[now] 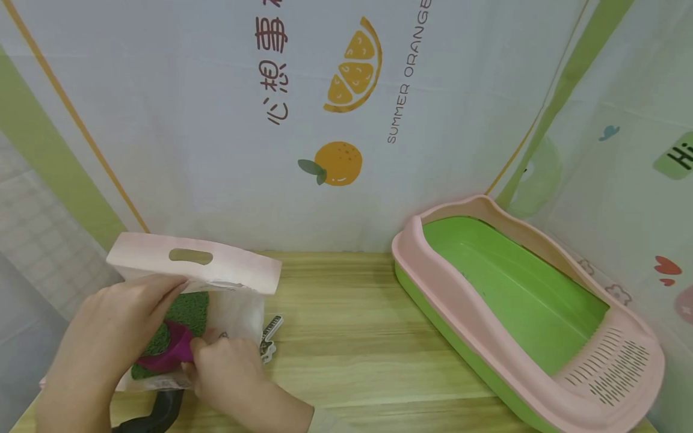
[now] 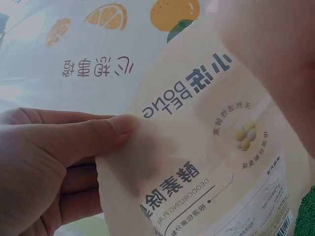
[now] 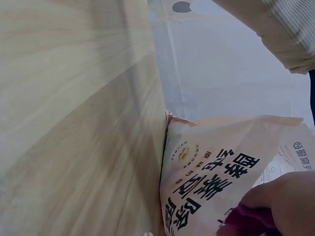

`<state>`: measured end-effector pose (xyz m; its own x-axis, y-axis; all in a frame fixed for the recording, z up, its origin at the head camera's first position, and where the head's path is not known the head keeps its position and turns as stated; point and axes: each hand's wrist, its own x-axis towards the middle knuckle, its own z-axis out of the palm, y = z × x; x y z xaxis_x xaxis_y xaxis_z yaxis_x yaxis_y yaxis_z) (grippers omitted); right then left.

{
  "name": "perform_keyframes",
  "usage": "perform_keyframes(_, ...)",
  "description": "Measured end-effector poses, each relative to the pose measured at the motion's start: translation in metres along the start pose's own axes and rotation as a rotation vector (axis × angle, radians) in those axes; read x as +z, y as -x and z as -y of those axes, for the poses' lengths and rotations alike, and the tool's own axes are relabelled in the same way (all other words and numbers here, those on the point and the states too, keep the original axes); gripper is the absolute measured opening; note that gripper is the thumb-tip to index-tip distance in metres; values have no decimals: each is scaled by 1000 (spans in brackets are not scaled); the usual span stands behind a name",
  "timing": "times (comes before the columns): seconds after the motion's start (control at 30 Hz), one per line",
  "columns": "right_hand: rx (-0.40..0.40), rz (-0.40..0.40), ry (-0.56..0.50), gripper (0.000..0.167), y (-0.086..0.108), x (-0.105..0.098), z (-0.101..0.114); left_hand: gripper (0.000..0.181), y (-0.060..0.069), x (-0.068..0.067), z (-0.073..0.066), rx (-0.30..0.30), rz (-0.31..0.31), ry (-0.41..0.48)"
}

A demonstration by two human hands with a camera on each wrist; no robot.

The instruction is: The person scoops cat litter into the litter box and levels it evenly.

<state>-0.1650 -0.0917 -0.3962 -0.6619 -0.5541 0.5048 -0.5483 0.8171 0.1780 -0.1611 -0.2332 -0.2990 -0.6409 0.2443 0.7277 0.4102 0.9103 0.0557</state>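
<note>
An opened paper bag of cat litter [image 1: 238, 316] stands at the left of the table, its top flap with a cut-out handle leaning back. Green litter pellets [image 1: 192, 307] show inside. My left hand [image 1: 103, 328] pinches the bag's edge between thumb and fingers, as the left wrist view shows on the printed bag wall [image 2: 167, 142]. Gripped by its handle in my right hand [image 1: 230, 367] is a magenta scoop [image 1: 175, 347], down in the bag's mouth with green pellets in it. The right wrist view shows the bag's printed front [image 3: 206, 172] and part of the scoop [image 3: 248, 221].
A green litter box with a pink rim [image 1: 465, 288] stands at the right of the wooden table [image 1: 335, 337]. Beside the bag lies a small black-and-white flat item [image 1: 269, 340]. A black curved object [image 1: 165, 412] is below the bag. A printed curtain [image 1: 227, 150] hangs behind.
</note>
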Motion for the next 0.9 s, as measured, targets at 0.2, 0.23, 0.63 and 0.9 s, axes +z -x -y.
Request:
perform_keyframes(0.2,70,222,-113,32,-5,-4,0,15,-1,0,0,-2,6,-1)
perform_keyframes(0.23,80,267,-137,36,-6,-5,-1,15,-2,0,0,1,5,0)
perform_keyframes(0.63,153,419,-153,41,-15,-8,6,9,-3,-2,1,-15,33,11)
perform_keyframes(0.9,199,504,-106,42,-24,-7,14,9,-3,-2,2,-20,34,21)
